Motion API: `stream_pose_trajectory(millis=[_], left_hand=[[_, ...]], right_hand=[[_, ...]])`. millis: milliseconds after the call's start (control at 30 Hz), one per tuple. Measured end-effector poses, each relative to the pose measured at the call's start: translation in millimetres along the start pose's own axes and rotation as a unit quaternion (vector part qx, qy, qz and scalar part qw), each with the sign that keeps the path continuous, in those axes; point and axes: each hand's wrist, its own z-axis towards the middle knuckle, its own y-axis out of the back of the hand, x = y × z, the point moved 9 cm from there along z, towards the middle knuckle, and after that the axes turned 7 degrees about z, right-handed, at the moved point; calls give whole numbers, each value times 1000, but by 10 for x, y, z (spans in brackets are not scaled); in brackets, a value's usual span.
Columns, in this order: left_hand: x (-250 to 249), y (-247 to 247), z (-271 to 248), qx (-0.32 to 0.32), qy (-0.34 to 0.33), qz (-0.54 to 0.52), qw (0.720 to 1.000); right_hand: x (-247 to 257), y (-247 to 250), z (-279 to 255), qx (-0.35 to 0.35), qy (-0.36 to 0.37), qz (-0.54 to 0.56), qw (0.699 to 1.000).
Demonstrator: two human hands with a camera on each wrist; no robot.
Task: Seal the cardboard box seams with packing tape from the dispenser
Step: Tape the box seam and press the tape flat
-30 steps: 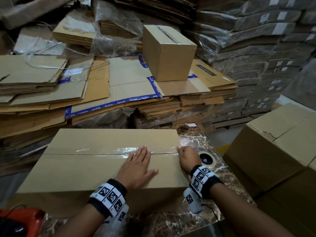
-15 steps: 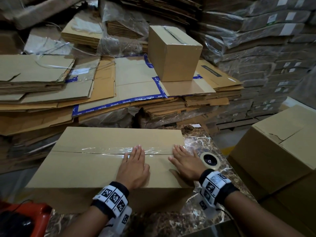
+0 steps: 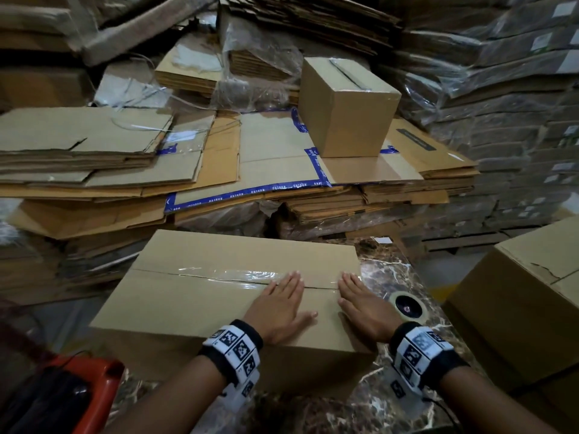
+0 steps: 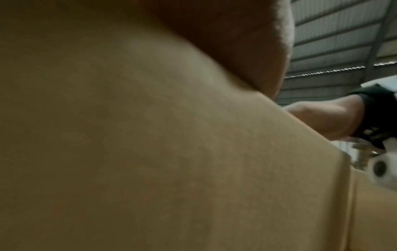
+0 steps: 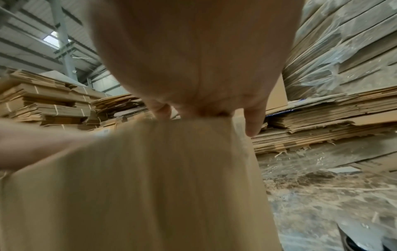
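A brown cardboard box (image 3: 200, 296) lies flat on the marble-patterned table (image 3: 394, 267), with clear tape (image 3: 238, 275) along its centre seam. My left hand (image 3: 280, 303) lies flat on the box top, straight fingers reaching the seam. At the box's right end my right hand (image 3: 360, 300) presses flat beside it, fingers straight across the seam. A roll of packing tape (image 3: 407, 305) lies on the table just right of that hand. In the left wrist view only the cardboard box (image 4: 150, 152) and palm show. The right wrist view shows fingers (image 5: 253, 122) over the box (image 5: 133, 186) edge.
Stacks of flattened cardboard (image 3: 125, 158) rise behind the table, with a small upright box (image 3: 347, 111) on top. Wrapped bundles (image 3: 488, 89) fill the back right. A large box (image 3: 526, 302) stands at the right, and an orange object (image 3: 84, 399) at the lower left.
My right hand went from curled at the box's right end to flat with straight fingers on the top. The left hand stayed pressed on the seam, shifting slightly.
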Motion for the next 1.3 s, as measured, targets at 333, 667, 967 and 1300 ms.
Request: stream_pose_trajectory(millis=[333, 667, 967, 1300], left_hand=[[1070, -16, -514, -21, 125, -5, 992], [1611, -83, -924, -41, 207, -19, 977], [1645, -106, -929, -41, 212, -9, 976], [1649, -106, -919, -48, 206, -20, 977]], right_hand=[[-59, 123, 32, 35, 11, -44, 998], [394, 75, 474, 31, -71, -112, 991], [1756, -586, 736, 18, 46, -62, 997], [873, -230, 557, -36, -99, -39, 994]])
